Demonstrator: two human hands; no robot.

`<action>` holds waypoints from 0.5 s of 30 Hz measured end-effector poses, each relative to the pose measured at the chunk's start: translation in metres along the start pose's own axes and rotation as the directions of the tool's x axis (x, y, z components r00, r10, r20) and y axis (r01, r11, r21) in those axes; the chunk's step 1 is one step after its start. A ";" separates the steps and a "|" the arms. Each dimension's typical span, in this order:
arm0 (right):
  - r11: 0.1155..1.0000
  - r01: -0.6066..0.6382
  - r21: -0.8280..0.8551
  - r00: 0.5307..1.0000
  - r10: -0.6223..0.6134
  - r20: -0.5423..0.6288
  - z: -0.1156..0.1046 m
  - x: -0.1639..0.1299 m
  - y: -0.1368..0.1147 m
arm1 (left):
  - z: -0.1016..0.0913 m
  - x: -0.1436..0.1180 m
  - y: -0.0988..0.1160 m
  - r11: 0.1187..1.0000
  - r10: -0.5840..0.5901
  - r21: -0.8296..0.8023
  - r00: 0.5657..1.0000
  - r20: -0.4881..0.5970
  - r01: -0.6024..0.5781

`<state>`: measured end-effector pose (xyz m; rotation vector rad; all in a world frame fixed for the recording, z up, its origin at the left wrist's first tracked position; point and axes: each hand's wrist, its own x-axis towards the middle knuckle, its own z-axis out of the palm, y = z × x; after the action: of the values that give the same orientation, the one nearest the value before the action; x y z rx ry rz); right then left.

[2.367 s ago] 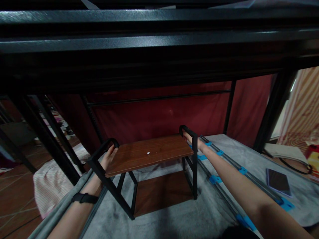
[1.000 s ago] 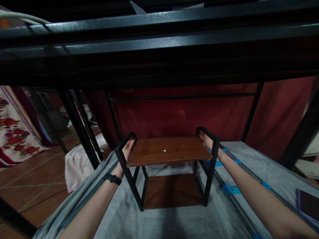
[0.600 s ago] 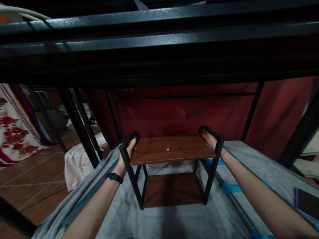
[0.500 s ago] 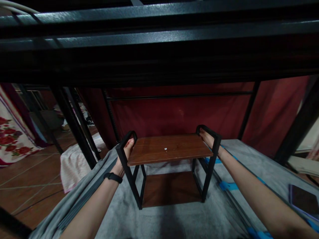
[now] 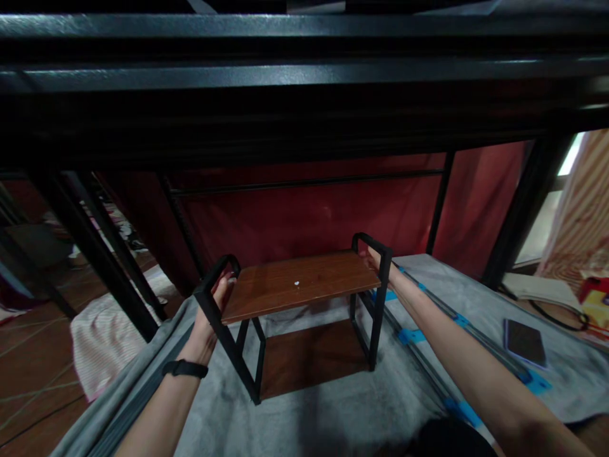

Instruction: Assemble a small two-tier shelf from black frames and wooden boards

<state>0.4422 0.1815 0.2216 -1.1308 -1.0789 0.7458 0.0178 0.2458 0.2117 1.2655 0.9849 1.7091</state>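
Note:
A small two-tier rack (image 5: 295, 285) with brown wooden shelves and a black metal frame stands on a grey mat. My left hand (image 5: 212, 314) grips the rack's left end by its black loop handle; a black band sits on that wrist. My right hand (image 5: 375, 261) grips the right end at the opposite handle, partly hidden behind the frame post. A tiny white speck lies on the top shelf.
A black metal bed frame (image 5: 304, 76) hangs low overhead, with black posts on both sides. A red curtain (image 5: 309, 216) closes the back. A dark phone (image 5: 524, 341) and a long rail with blue clips (image 5: 457, 320) lie on the mat (image 5: 333, 412) at right. Pale cloth (image 5: 102, 346) lies on the tiled floor at left.
The view has swung to the right, bringing the phone and striped cloth into sight. Both hands stay clamped on the rack's ends, which now sits slightly left and angled.

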 end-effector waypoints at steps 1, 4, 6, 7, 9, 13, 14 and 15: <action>0.997 -0.045 0.056 0.999 0.046 -0.021 -0.004 -0.013 0.002 | -0.008 -0.011 0.001 0.999 -0.027 -0.046 1.000 0.008 0.028; 0.965 -0.090 0.245 0.993 0.107 -0.058 -0.018 -0.058 0.009 | -0.037 -0.058 -0.003 0.986 -0.160 -0.040 0.987 -0.017 0.159; 0.948 -0.070 0.310 0.997 0.078 -0.015 -0.022 -0.087 0.011 | -0.053 -0.091 -0.007 0.978 -0.190 -0.076 0.981 0.032 0.192; 0.943 -0.060 0.326 0.998 0.061 0.008 -0.023 -0.099 0.011 | -0.058 -0.106 -0.008 0.976 -0.193 -0.083 0.977 0.088 0.200; 0.940 -0.031 0.340 0.999 0.022 0.030 -0.022 -0.115 0.008 | -0.060 -0.128 -0.008 0.983 -0.149 -0.097 0.985 0.092 0.158; 0.946 0.043 0.322 0.999 -0.050 0.013 -0.015 -0.120 0.002 | -0.043 -0.139 -0.001 0.987 -0.100 -0.124 0.994 0.052 0.106; 0.952 0.048 0.301 0.999 -0.053 0.006 -0.014 -0.118 0.002 | -0.038 -0.137 0.002 0.985 -0.107 -0.130 0.993 0.045 0.112; 0.960 0.048 0.277 0.999 -0.051 0.002 -0.014 -0.116 0.002 | -0.033 -0.134 0.004 0.984 -0.110 -0.138 0.993 0.043 0.115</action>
<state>0.4164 0.0735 0.1858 -0.8592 -0.9716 0.8343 0.0120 0.1182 0.1595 1.1240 0.8833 1.6335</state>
